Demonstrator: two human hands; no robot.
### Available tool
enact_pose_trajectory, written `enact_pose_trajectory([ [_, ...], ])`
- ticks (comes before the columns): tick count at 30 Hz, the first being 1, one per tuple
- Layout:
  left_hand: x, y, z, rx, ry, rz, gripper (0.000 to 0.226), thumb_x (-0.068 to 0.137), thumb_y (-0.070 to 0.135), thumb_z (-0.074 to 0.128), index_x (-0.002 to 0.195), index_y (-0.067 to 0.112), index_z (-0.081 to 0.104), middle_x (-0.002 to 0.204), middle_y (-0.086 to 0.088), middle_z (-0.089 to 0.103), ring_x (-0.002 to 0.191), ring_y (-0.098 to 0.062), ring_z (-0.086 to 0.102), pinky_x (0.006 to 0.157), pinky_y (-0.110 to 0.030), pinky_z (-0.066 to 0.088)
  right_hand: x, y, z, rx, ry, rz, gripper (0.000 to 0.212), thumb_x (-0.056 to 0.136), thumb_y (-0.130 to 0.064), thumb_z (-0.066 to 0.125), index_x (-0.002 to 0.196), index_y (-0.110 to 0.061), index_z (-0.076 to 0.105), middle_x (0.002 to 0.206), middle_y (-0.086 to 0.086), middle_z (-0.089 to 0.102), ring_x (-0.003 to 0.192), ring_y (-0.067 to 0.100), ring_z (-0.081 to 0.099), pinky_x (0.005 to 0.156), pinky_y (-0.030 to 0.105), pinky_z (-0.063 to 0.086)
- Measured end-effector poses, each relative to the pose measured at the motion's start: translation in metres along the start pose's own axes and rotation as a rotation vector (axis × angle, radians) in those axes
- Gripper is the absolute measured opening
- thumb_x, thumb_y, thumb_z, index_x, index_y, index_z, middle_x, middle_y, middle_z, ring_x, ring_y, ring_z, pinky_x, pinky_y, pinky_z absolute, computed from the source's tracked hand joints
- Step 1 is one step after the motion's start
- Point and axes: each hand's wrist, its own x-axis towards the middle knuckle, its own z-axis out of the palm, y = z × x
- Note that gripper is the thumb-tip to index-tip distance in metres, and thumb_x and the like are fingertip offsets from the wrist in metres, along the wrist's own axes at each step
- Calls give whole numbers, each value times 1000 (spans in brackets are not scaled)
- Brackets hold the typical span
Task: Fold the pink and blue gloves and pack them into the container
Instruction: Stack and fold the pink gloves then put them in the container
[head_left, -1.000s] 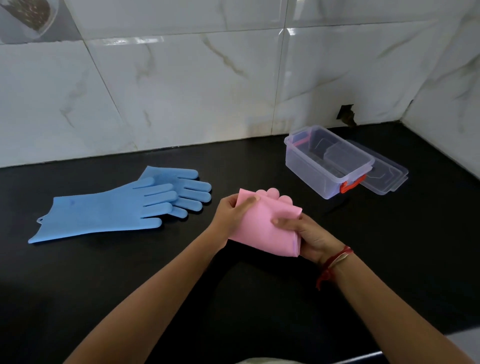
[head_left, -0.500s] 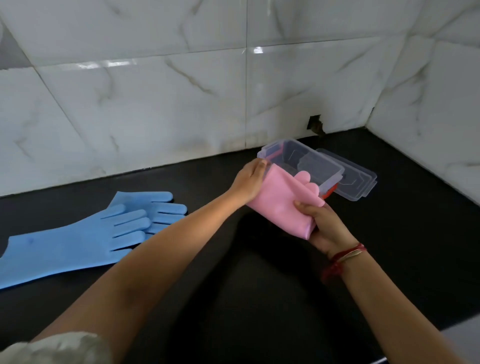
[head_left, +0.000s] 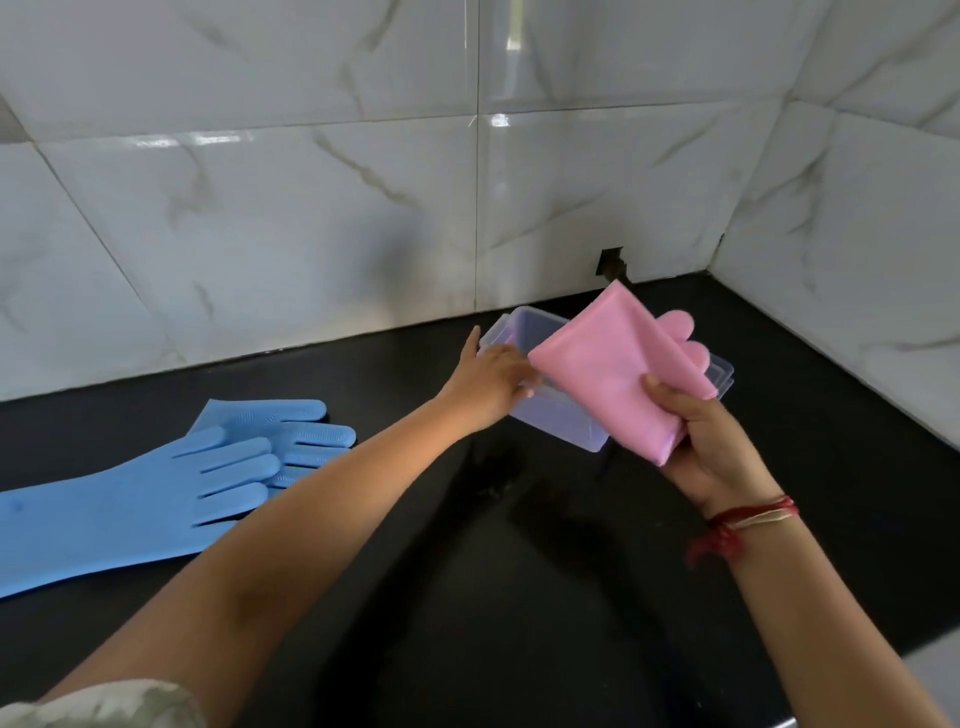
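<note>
The folded pink gloves (head_left: 613, 364) are held up in my right hand (head_left: 701, 441), above the right end of the clear plastic container (head_left: 556, 426). Their fingertips stick out at the upper right. My left hand (head_left: 488, 384) grips the near left rim of the container, which stands on the black counter. The blue gloves (head_left: 171, 483) lie flat and unfolded, one on the other, at the left of the counter, fingers pointing right.
The clear lid (head_left: 724, 376) lies just behind the container, mostly hidden by the pink gloves. White marble-tiled walls (head_left: 311, 208) close the back and right sides. The black counter (head_left: 519, 597) ends in an edge at the lower right.
My left hand let go of the pink gloves and took hold of the container rim. My right hand alone raised the pink gloves over the container.
</note>
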Motion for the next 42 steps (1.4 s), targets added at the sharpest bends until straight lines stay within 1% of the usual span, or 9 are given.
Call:
enact_pose_trajectory([
  [3,-35,-4,-7,-56,37,67,12,93,21,54,97,27,63,103,12,69,111,-11,57,114,-44,-4,4,-11,10,-53,-34,-29,47,77,-9,69,122,-10,55,105,6,73,99,21,69,69,34,58],
  [6,-71,-1,-21,-113,9,94,9,92,23,57,98,25,63,102,11,70,101,-8,60,114,-39,22,11,-8,25,-101,-75,10,39,82,-7,63,120,-13,56,98,4,75,94,19,70,67,34,58],
  [9,-108,4,-33,-138,-28,99,6,90,24,60,94,21,63,92,7,70,81,-4,62,90,-32,48,18,6,44,-208,-143,72,35,84,-4,60,118,-12,56,100,7,71,90,19,70,66,34,59],
  [12,-143,8,-43,-151,-86,44,10,88,30,61,94,22,63,90,10,69,78,-2,61,78,-28,53,21,24,65,-366,-263,116,32,87,2,53,115,-12,56,107,10,62,95,22,64,76,37,59],
  [18,-170,17,-67,-433,52,-387,71,59,89,44,74,22,62,69,5,67,62,-4,63,56,-10,47,10,46,82,-385,-403,229,47,84,4,55,130,-7,48,116,15,59,109,30,58,89,44,52],
  [22,-156,16,-78,-831,165,-660,84,52,94,38,97,23,46,89,-1,65,73,-14,70,67,-29,60,0,42,78,-286,-373,248,53,80,1,59,131,-7,47,116,15,59,110,32,57,90,48,52],
  [29,-129,11,-83,-1301,64,-762,116,47,65,76,143,34,16,116,1,55,99,-20,64,81,-41,58,-4,38,79,-306,-470,297,37,82,3,58,116,-11,58,101,9,71,97,25,68,81,41,58],
  [35,-129,-3,-73,-1227,6,-792,69,71,34,79,130,21,45,118,-4,60,101,-20,62,79,-36,56,5,43,78,-466,-455,397,43,80,-8,62,123,-8,56,108,12,66,101,26,64,87,42,55],
  [42,-129,-9,-73,-736,-50,-659,67,83,41,67,138,25,33,119,3,45,99,-19,57,69,-29,55,15,46,88,-816,-432,490,30,88,-4,56,118,-5,57,100,10,68,90,23,67,75,34,58],
])
